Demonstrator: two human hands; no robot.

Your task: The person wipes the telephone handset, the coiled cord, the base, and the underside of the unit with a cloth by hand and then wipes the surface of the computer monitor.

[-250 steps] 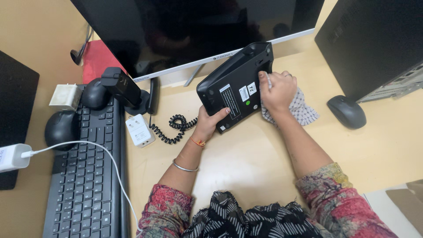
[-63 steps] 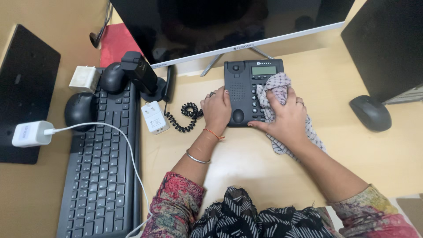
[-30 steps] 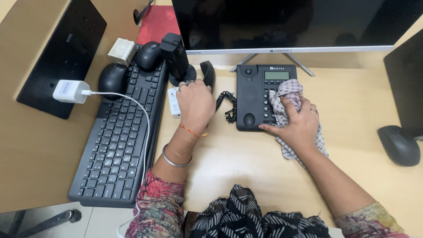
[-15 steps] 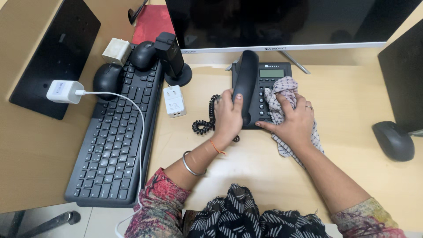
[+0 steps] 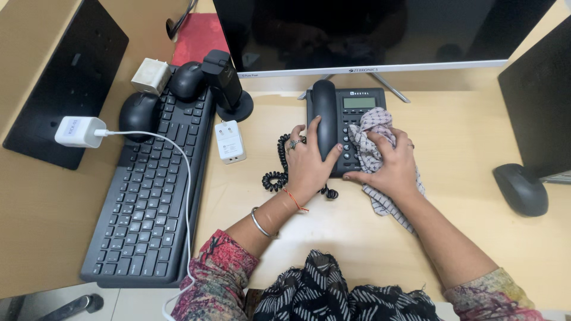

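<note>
Left hand (image 5: 308, 163) curling around black handset (image 5: 325, 117), lying on desk phone (image 5: 357, 104) cradle. Right hand (image 5: 389, 166) clutching checked cloth (image 5: 372, 134), pressing it on keypad.

Black desk phone (image 5: 348, 122), handset (image 5: 325, 119) cradled

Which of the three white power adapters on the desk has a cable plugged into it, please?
The leftmost white adapter, lying on the black panel: a white cable runs from it across the keyboard. The other two show none.
</note>
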